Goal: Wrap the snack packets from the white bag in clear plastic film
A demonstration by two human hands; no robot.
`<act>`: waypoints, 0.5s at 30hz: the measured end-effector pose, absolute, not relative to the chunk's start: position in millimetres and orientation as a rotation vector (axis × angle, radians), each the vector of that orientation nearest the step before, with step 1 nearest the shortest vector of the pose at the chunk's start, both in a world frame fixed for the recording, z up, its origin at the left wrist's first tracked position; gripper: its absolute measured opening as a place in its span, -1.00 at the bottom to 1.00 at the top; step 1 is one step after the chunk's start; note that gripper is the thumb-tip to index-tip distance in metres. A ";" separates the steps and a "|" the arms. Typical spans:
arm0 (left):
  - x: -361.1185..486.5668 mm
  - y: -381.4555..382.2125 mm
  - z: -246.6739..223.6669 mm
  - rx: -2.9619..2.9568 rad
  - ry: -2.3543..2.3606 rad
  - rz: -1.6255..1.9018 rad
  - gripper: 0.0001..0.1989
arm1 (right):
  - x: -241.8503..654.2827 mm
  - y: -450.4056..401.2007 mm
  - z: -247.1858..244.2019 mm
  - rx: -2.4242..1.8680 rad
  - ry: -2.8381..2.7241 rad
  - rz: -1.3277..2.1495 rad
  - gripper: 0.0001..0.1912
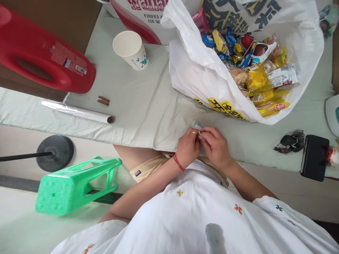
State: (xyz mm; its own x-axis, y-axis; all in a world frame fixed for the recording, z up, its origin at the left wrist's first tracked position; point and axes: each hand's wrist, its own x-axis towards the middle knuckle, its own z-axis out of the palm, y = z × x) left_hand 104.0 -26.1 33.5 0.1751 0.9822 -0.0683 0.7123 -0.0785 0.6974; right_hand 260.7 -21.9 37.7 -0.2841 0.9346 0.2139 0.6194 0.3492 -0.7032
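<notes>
Both hands meet at the table's front edge, close to my body. My left hand [187, 147], with a ring and a red wrist string, is closed on a small wrapped item [197, 125], whose blue and white end shows above the fingers. Pressed against it from the right, my right hand [215, 146] has its thumb and forefinger pinched at the same item. The fingers hide most of it. Beyond the hands stands a white plastic bag [196, 81], open at the top, holding several wrapped snacks [256, 79] in yellow, blue and red.
A paper cup [136, 56] and a red jug [53, 56] stand at the back left, near a clear film roll [79, 112] and brown strips [103, 101]. Keys [290, 141] and a black phone [315, 157] lie right. A green stool [57, 192] is below left.
</notes>
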 end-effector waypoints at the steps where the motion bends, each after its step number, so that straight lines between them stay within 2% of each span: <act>1: 102.8 -23.6 32.8 1.769 1.611 0.631 -0.75 | 257.2 -30.2 35.7 -1.307 -2.049 0.618 -0.70; 5: 87.0 -12.4 32.8 1.238 1.412 0.720 -0.75 | 253.5 -54.7 24.3 -1.233 -2.177 0.510 -0.55; 9: 60.4 -11.5 43.8 0.956 1.167 0.753 -0.60 | 256.7 -65.3 19.8 -1.333 -2.328 0.403 -0.41; 13: 43.8 -20.4 48.0 1.628 1.404 0.912 -0.58 | 251.2 -70.2 20.2 -1.405 -2.354 0.361 -0.46; 15: 41.5 -23.5 38.6 2.116 1.239 0.848 -0.42 | 247.4 -70.6 21.0 -1.434 -2.311 0.414 -0.49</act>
